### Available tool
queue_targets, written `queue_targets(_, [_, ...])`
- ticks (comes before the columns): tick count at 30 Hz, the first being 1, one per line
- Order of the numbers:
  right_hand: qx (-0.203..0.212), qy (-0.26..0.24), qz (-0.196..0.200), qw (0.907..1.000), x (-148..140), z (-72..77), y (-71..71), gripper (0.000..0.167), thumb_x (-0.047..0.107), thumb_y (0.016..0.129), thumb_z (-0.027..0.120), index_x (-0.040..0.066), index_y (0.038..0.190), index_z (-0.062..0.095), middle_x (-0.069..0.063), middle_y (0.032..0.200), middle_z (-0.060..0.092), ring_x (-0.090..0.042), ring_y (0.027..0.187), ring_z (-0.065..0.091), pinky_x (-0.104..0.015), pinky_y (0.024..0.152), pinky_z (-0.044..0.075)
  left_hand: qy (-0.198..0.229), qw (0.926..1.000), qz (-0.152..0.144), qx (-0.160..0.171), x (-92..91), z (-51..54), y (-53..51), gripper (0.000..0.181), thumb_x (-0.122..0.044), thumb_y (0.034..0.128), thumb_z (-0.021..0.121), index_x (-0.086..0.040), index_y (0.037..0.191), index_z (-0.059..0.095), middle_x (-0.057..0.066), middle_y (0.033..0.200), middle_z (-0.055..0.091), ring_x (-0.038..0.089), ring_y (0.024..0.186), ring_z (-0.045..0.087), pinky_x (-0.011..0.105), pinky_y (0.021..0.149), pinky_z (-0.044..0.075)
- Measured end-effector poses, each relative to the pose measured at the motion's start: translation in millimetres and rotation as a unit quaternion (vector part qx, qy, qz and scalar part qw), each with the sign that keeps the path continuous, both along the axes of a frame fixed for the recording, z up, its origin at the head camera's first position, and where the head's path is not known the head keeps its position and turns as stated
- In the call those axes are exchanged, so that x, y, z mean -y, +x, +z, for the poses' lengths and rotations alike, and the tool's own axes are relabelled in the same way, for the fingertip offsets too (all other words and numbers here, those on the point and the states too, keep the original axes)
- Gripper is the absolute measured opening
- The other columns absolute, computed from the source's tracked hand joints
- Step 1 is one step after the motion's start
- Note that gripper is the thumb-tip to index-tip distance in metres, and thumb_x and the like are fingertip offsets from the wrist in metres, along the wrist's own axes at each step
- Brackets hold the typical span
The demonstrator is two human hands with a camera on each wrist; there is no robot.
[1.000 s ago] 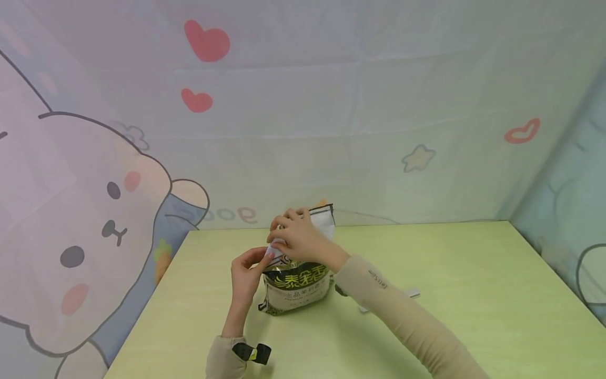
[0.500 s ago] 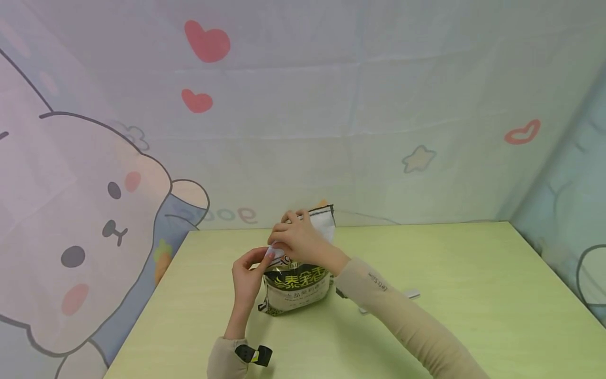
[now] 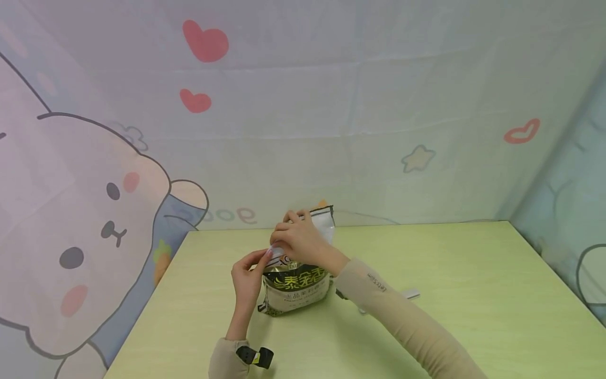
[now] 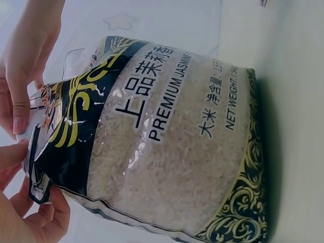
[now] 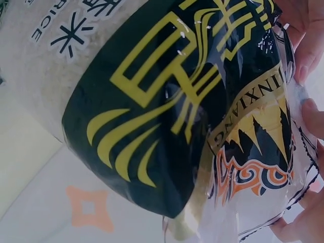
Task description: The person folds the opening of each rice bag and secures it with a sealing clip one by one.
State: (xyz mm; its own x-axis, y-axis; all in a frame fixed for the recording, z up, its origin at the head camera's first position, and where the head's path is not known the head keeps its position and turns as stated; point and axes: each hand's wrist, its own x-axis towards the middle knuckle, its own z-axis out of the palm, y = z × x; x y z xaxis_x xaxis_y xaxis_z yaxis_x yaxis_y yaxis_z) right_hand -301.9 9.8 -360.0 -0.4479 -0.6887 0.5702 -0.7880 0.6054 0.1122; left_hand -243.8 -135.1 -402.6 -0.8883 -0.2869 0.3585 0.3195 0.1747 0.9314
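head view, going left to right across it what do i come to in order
Cartoon bear, left hand, rice bag, silvery strip, outlined red heart.

The bag reads “PREMIUM JASMINE”, the sleeve “LetsSlim”.

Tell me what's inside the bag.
Whitish rice grains show through the clear lower front of the bag. The dark printed band hides the contents behind it, and the right grip covers part of the top in the head view.
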Motion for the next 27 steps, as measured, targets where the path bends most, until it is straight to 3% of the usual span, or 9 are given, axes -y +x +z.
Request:
queue_targets(5, [-0.008, -0.006, -0.001, 1.0, -0.8, -0.2, 0.1, 0.01, 0.024, 0.087, 0.057, 0.027, 0.082, 0.065, 0.013, 0.087, 0.064, -0.015, 0.093, 0.047, -0.042, 0.084, 0.034, 0.009, 0.9999, -0.003, 0.007, 1.4, -3.0, 0.4, 0.014, -0.007, 0.0787, 0.066, 0.004, 0.085, 0.069, 0.0, 0.073, 0.067, 0.0, 0.066, 0.056, 0.016, 0.055, 0.047])
queue_targets(10, [-0.014, -0.015, -0.002, 0.9998, -1.9, 0.4, -0.8, 0.008, 0.027, 0.085, 0.059, 0.027, 0.079, 0.066, 0.012, 0.085, 0.063, -0.014, 0.09, 0.047, -0.04, 0.082, 0.036, 0.016, 0.9997, -0.011, 0.011, 2.4, -3.9, 1.2, 0.014, -0.005, 0.078, 0.066, 0.006, 0.085, 0.069, -0.005, 0.073, 0.066, -0.001, 0.067, 0.057, 0.016, 0.056, 0.048])
queue_targets(13, [-0.015, -0.023, -0.001, 0.9996, -2.6, -0.2, -2.3, 0.008, 0.028, 0.084, 0.06, 0.027, 0.078, 0.066, 0.012, 0.084, 0.063, -0.013, 0.088, 0.047, -0.039, 0.081, 0.036, 0.02, 0.9996, -0.015, 0.012, 3.0, -3.4, 1.5, 0.014, -0.005, 0.0776, 0.067, 0.007, 0.085, 0.069, 0.0, 0.074, 0.066, 0.0, 0.067, 0.057, 0.016, 0.057, 0.049])
queue_targets(16, [-0.017, -0.025, -0.001, 0.9995, -3.3, -0.6, -3.2, 0.008, 0.029, 0.083, 0.061, 0.028, 0.078, 0.066, 0.013, 0.083, 0.063, -0.013, 0.087, 0.047, -0.039, 0.08, 0.036, 0.017, 0.9997, -0.019, 0.007, 3.6, -3.3, 2.3, 0.014, -0.004, 0.0775, 0.066, 0.007, 0.085, 0.069, 0.013, 0.08, 0.068, 0.0, 0.067, 0.058, 0.016, 0.057, 0.049])
queue_targets(19, [-0.018, -0.024, -0.003, 0.9995, -3.4, -0.6, -3.9, 0.008, 0.03, 0.083, 0.061, 0.029, 0.078, 0.067, 0.013, 0.083, 0.063, -0.013, 0.087, 0.047, -0.039, 0.08, 0.036, 0.005, 0.9997, -0.024, -0.002, 5.4, -4.1, 2.9, 0.013, -0.003, 0.0779, 0.066, 0.007, 0.085, 0.068, 0.024, 0.087, 0.066, 0.001, 0.06, 0.056, 0.016, 0.048, 0.043])
queue_targets(24, [-0.011, -0.032, 0.0, 0.9994, -3.9, -0.8, -5.0, 0.008, 0.029, 0.083, 0.062, 0.028, 0.079, 0.068, 0.011, 0.086, 0.063, -0.014, 0.089, 0.047, -0.04, 0.08, 0.036, -0.013, 0.9995, -0.027, -0.012, 9.3, -6.8, 3.3, 0.013, -0.004, 0.0784, 0.066, 0.006, 0.086, 0.069, 0.026, 0.088, 0.065, 0.008, 0.049, 0.05, 0.015, 0.04, 0.03])
queue_targets(27, [-0.008, -0.038, 0.0, 0.9992, -4.4, -1.1, -5.4, 0.008, 0.027, 0.083, 0.062, 0.027, 0.078, 0.068, 0.01, 0.087, 0.062, -0.014, 0.091, 0.047, -0.04, 0.081, 0.036, -0.019, 0.9995, -0.021, -0.011, 12.1, -9.5, 3.7, 0.013, -0.005, 0.078, 0.066, 0.005, 0.086, 0.069, 0.025, 0.088, 0.065, 0.005, 0.049, 0.051, 0.015, 0.04, 0.03])
